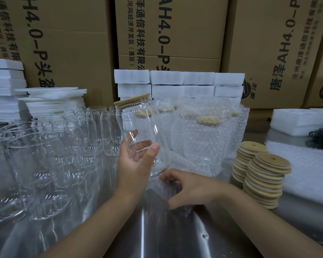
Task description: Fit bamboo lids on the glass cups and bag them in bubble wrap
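Centre of frame: left hand (136,164) holds a glass cup (138,123), tilted with its top leaning toward the upper left. Bamboo lid (131,100) is already seated on it. Thumb is in front of the glass and the fingers (141,145) wrap behind, visible through the wall.

Cup base sits right at the mouth of a bubble-wrap bag (157,190), lower centre. Cannot tell if the base is inside yet. Right hand (192,189) grips the bag, fingers curled tight on the film with the thumb underneath. Bag hangs just over the steel table (175,239).

Left half: cluster of empty cups (63,146), upright, no lids.

Centre right, behind the held cup: bagged cups (203,142) standing, lids showing through the wrap.

Right: two lid stacks (265,179) side by side, touching, front one leaning.

Far right: flat pile of bubble wrap (306,174).

Back row: white foam blocks (175,79) stacked, more at upper left, with cardboard boxes (175,34) behind them.
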